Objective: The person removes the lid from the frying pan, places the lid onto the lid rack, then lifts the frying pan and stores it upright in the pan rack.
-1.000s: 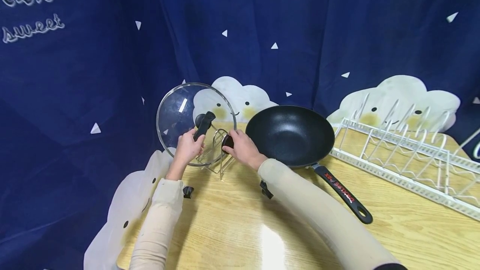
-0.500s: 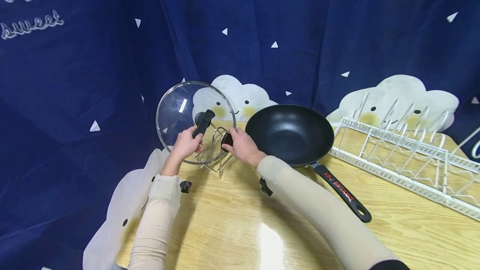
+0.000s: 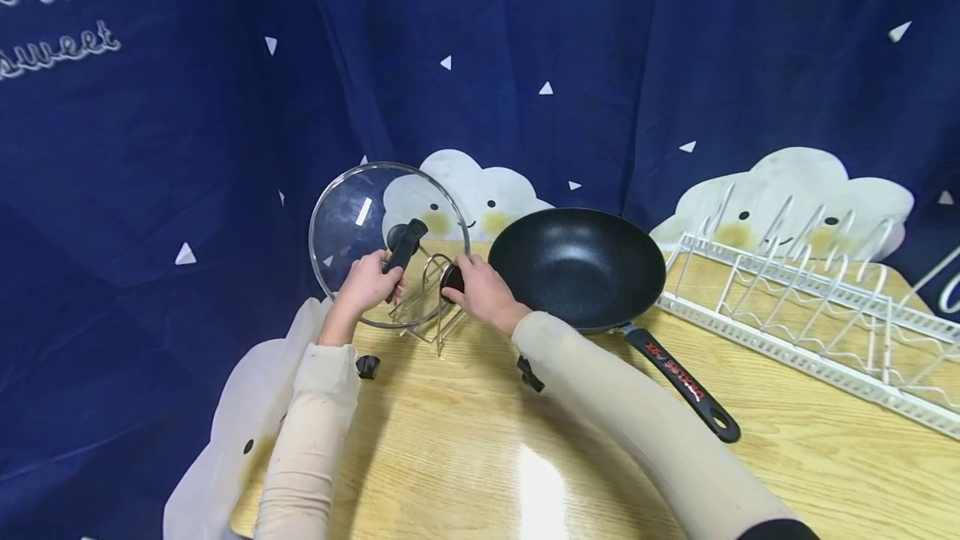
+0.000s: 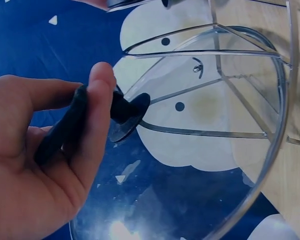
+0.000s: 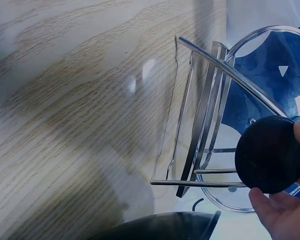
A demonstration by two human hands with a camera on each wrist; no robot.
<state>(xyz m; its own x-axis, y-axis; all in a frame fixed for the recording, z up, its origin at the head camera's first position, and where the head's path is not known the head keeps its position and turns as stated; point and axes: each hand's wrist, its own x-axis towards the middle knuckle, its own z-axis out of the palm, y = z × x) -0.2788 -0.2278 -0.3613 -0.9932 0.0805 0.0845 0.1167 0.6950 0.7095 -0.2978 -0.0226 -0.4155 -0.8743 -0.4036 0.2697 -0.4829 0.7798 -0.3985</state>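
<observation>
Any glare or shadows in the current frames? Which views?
Head: a large white glare patch on the near part of the table, plus a small bright streak on the glass lid. Left wrist: a strong reflection on the lid, low in the frame. Right wrist: small pale highlights on the table, a dark shadow at lower left.
</observation>
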